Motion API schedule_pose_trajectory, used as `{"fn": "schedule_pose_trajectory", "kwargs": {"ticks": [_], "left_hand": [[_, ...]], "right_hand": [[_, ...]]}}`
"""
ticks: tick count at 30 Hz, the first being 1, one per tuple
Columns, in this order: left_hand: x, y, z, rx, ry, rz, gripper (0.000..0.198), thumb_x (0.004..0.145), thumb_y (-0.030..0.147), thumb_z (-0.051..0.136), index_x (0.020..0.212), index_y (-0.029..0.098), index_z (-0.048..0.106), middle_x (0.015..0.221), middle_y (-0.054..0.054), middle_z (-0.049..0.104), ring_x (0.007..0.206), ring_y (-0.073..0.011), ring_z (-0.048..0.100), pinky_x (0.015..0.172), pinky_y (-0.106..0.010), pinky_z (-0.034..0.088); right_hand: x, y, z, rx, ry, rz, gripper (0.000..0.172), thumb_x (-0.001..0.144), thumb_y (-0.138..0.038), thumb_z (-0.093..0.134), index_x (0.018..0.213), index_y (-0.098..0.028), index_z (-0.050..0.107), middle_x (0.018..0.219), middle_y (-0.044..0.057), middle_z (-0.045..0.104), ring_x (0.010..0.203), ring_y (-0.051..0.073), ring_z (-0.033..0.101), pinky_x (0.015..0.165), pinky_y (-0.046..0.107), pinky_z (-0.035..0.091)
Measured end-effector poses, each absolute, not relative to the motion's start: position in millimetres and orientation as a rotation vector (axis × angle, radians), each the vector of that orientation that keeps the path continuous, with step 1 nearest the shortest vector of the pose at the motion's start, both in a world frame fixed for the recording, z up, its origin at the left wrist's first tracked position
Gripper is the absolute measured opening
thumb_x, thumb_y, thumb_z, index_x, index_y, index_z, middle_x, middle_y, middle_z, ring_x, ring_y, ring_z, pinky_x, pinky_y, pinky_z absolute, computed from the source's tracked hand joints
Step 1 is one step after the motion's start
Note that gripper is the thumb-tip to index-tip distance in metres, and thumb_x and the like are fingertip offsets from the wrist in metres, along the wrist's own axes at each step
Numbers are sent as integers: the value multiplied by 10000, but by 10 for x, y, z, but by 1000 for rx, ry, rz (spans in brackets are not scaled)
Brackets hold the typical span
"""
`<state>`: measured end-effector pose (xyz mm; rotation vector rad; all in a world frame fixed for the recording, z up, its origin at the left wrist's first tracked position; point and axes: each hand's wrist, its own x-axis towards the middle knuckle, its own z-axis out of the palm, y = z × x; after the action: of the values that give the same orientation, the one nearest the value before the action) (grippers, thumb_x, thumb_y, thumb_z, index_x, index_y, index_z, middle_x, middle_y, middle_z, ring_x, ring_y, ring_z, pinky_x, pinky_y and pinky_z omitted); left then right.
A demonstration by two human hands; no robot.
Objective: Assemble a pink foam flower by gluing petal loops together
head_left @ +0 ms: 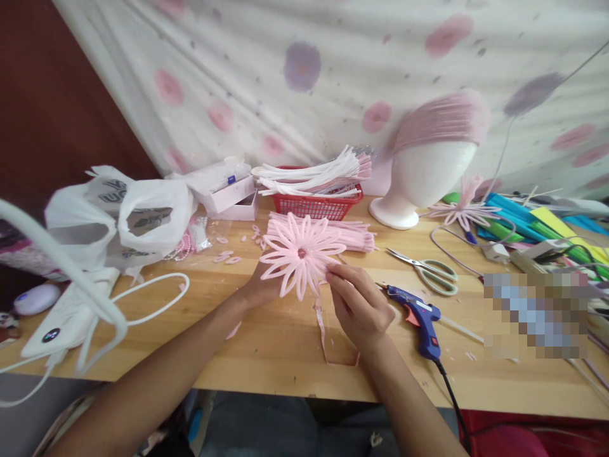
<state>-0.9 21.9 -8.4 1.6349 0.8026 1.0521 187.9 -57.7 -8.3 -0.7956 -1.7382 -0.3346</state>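
A pink pipe-cleaner flower [304, 257] with many looped petals faces me above the middle of the table. My left hand [263, 284] supports it from behind at the left, its fingers mostly hidden by the petals. At the flower's right side, the thumb and fingertips of my right hand [359, 304] are closed on a petal. Below the bloom hangs a thin pink strip [320, 320]. Behind it lies a bundle of pink pipe cleaners [356, 236].
A blue glue gun [419, 317] and scissors [431, 271] lie to the right. At the back are a red basket [314, 207] of pipe cleaners and a white foam head [428, 171]. Plastic bags [118, 219] and a power bank [66, 317] with a white cable occupy the left.
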Motion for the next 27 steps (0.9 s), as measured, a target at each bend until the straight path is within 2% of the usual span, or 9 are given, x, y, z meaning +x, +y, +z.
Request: {"fn": "schedule_pose_trajectory", "kwargs": {"ticks": [16,27], "left_hand": [[28,206,-19,1540,837,1029,292,743,477,777,807,196,734,999,-100,795,940,-255,725,1010,-459,576],[15,183,11,1602,887,1011,240,817,426,735,828,189,770,980,-112,791,985,-278,731,1018,-477,569]], "right_hand": [[1882,-583,-90,-804,-1735,-330,370,863,77,661,1131,-170,727,1045,144,767,991,245,750,836,401,655],[1879,-588,-89,-800,-1731,-326,382,871,67,651,1151,-179,733,1060,129,774,1003,246,755,864,389,652]]}}
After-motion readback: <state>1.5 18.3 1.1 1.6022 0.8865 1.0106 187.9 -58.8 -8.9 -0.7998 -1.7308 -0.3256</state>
